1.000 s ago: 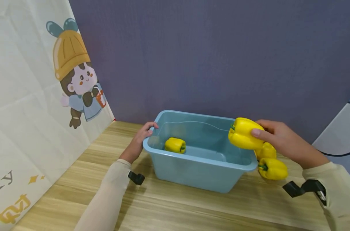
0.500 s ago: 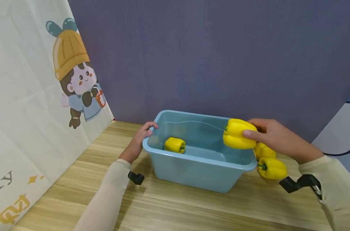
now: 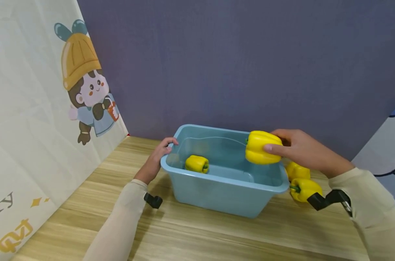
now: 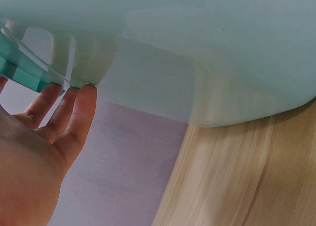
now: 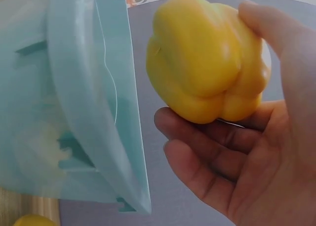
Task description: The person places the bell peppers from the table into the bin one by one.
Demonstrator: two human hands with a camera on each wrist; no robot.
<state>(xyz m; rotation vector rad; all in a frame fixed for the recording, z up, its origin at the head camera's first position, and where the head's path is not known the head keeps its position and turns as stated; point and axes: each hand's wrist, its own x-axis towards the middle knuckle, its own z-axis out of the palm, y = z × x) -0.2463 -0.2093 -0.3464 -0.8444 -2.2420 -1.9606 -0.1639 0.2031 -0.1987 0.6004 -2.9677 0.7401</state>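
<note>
My right hand (image 3: pixel 298 149) holds a yellow bell pepper (image 3: pixel 261 148) above the right end of a blue plastic bin (image 3: pixel 213 195). Its thumb presses the near side, and the stem points left. In the right wrist view the pepper (image 5: pixel 202 63) shows its lobed bottom, with fingers beneath it. At the bin's left end my left hand (image 3: pixel 156 157) grips the rim, fingertips up under the lip in the left wrist view. One yellow bell pepper (image 3: pixel 197 164) lies on its side inside the bin, toward the left.
Right of the bin, two yellow bell peppers (image 3: pixel 305 190) sit on the wooden table (image 3: pixel 197 235), one partly behind the other. A dark purple-grey wall (image 3: pixel 233 65) rises behind. On the left hangs a white sheet (image 3: pixel 24 108) with a cartoon figure.
My right hand has carried its pepper leftward, from the bin's right edge to over its inside. The left hand and the bin have stayed in place.
</note>
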